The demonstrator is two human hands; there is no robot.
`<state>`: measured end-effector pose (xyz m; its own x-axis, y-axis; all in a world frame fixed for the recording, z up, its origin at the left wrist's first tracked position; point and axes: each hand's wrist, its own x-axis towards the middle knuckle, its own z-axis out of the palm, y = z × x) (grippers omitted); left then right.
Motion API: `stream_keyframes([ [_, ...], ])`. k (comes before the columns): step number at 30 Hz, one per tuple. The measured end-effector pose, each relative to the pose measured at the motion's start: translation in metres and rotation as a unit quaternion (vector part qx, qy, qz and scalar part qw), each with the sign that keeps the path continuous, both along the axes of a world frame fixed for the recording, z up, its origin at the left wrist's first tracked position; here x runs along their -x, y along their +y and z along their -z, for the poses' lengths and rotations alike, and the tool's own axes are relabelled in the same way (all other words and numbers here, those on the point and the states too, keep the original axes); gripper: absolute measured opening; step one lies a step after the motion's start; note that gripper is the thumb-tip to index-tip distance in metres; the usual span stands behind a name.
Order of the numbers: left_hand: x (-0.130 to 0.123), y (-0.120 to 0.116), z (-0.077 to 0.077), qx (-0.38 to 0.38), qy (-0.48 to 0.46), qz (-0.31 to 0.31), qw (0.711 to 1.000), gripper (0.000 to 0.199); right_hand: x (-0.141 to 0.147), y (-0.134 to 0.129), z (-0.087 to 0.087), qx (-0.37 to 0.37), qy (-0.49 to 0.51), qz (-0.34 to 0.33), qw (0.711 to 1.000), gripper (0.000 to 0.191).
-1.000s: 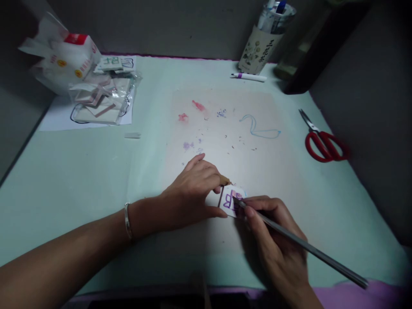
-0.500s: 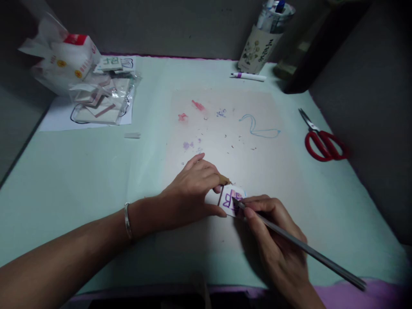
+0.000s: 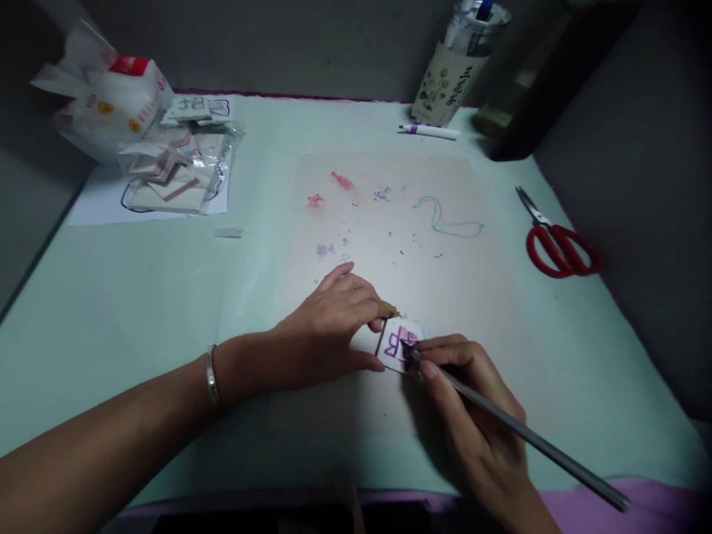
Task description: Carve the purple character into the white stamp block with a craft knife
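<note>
In the head view, a small white block (image 3: 393,354) with purple outlined marks and a dark line across it lies on the table. My left hand (image 3: 339,326) holds it from the left, thumb at the near edge and curled fingers at the far side. Something tan (image 3: 388,308) covers or sits by a fingertip there. My right hand (image 3: 478,415) grips a slim craft knife (image 3: 534,436) with a long grey handle, like a pen. The dark pointed blade touches or hovers just over the purple marks; exact contact cannot be told.
Red-handled scissors (image 3: 561,248) lie to the right. A capped purple marker (image 3: 431,132) rests before a pen holder (image 3: 445,81). At back left are a plastic bag (image 3: 111,104) and bagged white blocks (image 3: 178,178). A thin white strip (image 3: 228,233) and dark crumbs are on the table.
My left hand and wrist have shifted slightly left, the thumb sliding back a little along the block. The knife's far end has dipped slightly; its tip stays at the purple marks.
</note>
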<state>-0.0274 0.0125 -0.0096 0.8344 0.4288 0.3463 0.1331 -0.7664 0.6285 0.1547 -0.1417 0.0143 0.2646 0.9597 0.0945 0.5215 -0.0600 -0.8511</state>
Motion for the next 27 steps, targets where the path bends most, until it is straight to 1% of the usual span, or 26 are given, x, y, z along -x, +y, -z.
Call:
stream_keyframes([
  [2,0.0007,0.0005,0.0003,0.005,0.003,0.006,1.0,0.06,-0.0002,-0.0007,-0.0005,0.004,-0.002,-0.001,1.0,0.007],
  [7,0.0007,0.0001,0.0007,0.016,0.009,-0.003,1.0,0.058,-0.0012,-0.0012,-0.0008,0.012,-0.007,-0.005,1.0,0.007],
  [13,-0.0001,0.0002,0.0032,0.012,-0.006,-0.004,1.0,0.058,-0.002,-0.001,-0.0032,0.013,-0.016,-0.01,1.0,0.009],
  [27,-0.0004,0.0004,0.0027,0.015,-0.007,-0.004,1.0,0.061,-0.0048,-0.0031,-0.002,0.022,0.014,-0.03,0.999,0.011],
])
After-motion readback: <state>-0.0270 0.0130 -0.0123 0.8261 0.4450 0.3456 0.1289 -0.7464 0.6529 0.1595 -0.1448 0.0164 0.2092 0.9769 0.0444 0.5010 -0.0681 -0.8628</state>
